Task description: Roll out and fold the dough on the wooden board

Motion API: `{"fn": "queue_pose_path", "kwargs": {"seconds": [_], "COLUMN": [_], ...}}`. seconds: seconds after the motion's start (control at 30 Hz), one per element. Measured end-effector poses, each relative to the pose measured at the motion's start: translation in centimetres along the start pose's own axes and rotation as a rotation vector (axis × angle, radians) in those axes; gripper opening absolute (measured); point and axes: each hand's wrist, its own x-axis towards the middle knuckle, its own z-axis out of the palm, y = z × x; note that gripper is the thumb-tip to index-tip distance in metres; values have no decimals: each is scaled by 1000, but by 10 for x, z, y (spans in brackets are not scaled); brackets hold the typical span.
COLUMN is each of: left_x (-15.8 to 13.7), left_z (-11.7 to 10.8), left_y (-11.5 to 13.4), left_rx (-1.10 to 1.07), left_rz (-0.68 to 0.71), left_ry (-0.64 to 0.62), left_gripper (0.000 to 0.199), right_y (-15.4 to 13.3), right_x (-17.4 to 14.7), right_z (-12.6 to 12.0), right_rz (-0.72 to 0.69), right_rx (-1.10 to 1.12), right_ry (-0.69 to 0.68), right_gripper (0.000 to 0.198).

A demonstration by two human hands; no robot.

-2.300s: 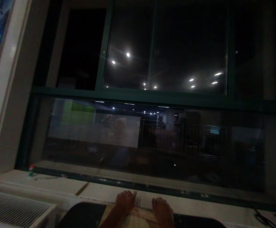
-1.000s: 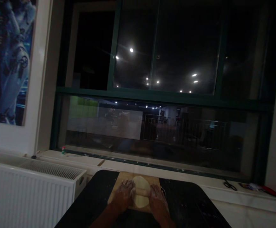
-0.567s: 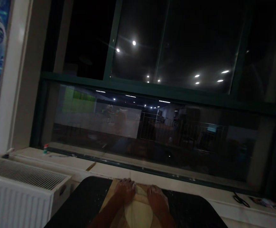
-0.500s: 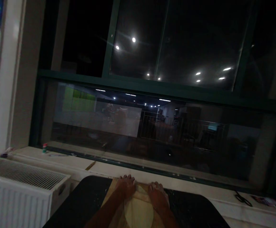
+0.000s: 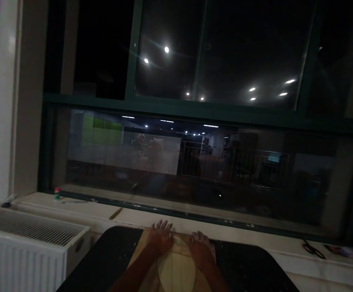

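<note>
A flat, pale oval sheet of dough (image 5: pixel 176 273) lies on a wooden board (image 5: pixel 144 280). Across its far part runs a light wooden bar, seemingly a rolling pin (image 5: pixel 181 250), in the gap between my hands. My left hand (image 5: pixel 160 239) is palm down over the pin's left end, its floured fingers stretched forward and a little spread. Over the right end rests my right hand (image 5: pixel 201 245), also palm down with fingers reaching forward. Both palms cover the pin's ends, so how they touch it is hidden.
The board sits on a black table (image 5: pixel 109 251) dusted with white flour, against a white windowsill (image 5: pixel 152 219). Scissors (image 5: pixel 313 249) lie on the sill at right, and a small red-capped container (image 5: pixel 57 193) stands at left. A white radiator (image 5: pixel 24 251) is beside the table.
My fingers have uncurled and stretch farther forward over the bar. The view has shifted slightly; the dough sheet stays in about the same place.
</note>
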Motion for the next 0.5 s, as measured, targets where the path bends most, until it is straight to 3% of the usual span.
{"fn": "queue_pose_path", "kwargs": {"seconds": [0.13,0.37,0.5], "left_x": [-43,-129,-154], "left_z": [-11,-41,-48], "left_y": [5,2,-5], "left_rx": [-15,-59,-110], "left_rz": [105,247,287], "left_ry": [46,85,133], "left_gripper": [44,45,44], "right_y": [-10,-4,0], "right_x": [-39,-121,-139], "right_z": [-7,-5,7], "right_rz": [22,-142,-167], "right_rx": [11,168,196], "right_ry": [13,185,172], "right_gripper": [45,47,45]}}
